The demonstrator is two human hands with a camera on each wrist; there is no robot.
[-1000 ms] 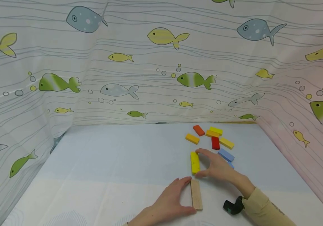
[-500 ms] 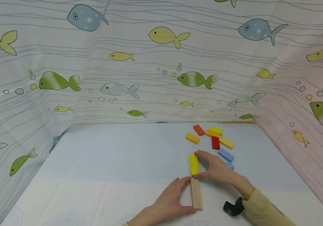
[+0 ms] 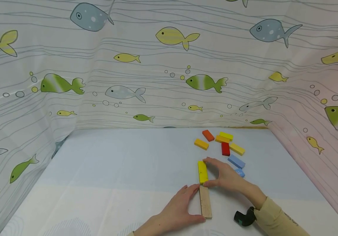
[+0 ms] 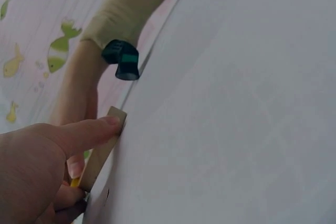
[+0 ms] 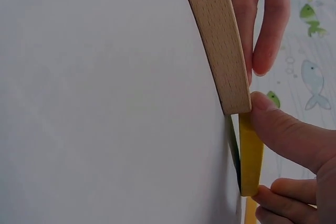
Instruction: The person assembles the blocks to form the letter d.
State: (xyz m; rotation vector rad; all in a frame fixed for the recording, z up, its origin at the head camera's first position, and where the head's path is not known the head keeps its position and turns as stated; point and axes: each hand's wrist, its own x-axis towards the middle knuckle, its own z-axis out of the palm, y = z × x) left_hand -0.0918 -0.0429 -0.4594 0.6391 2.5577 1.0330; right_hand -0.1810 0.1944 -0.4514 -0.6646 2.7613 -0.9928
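Right hand [image 3: 226, 175] pinched round yellow block [image 3: 202, 172]; left hand [image 3: 178, 208] gripping wooden block [image 3: 205, 202], laid end to end on desk [image 3: 121, 170].

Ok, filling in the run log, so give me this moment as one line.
left hand: holds plain wooden block | right hand: pinches yellow block | blocks: end to end, touching | table
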